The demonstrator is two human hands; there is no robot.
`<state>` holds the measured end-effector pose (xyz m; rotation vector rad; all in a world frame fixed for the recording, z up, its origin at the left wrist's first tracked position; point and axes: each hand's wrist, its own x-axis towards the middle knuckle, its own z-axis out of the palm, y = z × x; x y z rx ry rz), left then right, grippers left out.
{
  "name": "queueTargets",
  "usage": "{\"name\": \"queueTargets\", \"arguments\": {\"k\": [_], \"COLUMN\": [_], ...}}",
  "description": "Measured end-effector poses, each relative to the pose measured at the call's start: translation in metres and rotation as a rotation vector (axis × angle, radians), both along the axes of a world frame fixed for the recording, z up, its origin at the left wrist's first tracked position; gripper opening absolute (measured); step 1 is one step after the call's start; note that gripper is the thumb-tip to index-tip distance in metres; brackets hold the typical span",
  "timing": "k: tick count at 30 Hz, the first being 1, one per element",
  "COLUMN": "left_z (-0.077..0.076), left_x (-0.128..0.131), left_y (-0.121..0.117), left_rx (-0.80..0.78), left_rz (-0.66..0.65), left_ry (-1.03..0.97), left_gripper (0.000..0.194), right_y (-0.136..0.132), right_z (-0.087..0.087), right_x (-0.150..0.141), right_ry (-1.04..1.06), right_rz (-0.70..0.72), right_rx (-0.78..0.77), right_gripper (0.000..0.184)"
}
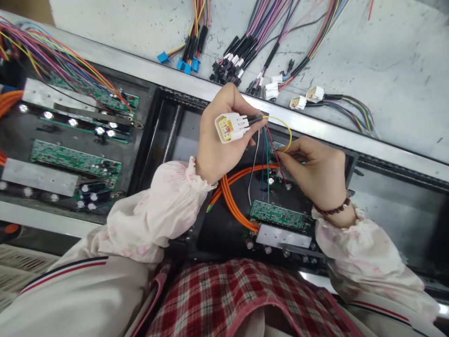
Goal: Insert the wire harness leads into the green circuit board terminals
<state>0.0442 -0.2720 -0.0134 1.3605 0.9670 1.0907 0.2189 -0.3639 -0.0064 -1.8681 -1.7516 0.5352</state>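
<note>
Connector [229,128] of white plastic, boxy with a yellow insert, lies against the left hand [214,157] just above the centre of the frame. Thumb and forefinger there pinch at its black sleeve [255,119]. Right of centre, the right hand [317,171] has thumb and forefinger pressed together where the yellow wire [291,133] arches down (exactly which strands they grip, I cannot tell). The piece looks light, its housing stiff and smooth, perhaps slippery; the thin wires [268,178] dangling below should flex easily, their ends probably delicate. The sleeve seems the surest hold. At lower centre-right, a speckled green circuit board [280,215] sits beside a flat, dull metal block [283,235], with thick orange cables [229,199] curving nearby.
</note>
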Motion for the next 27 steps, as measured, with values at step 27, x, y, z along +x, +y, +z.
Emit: {"name": "queueTargets", "arguments": {"k": [27], "left_z": [-0.004], "left_x": [0.001], "left_y": [0.0], "left_rx": [-0.036], "left_rz": [-0.036], "left_ry": [-0.058], "left_gripper": [0.035], "right_y": [-0.01], "right_z": [0.03], "right_x": [-0.009], "right_ry": [-0.091], "right_rz": [-0.052], "right_rx": [0.154], "right_gripper": [0.001]}}
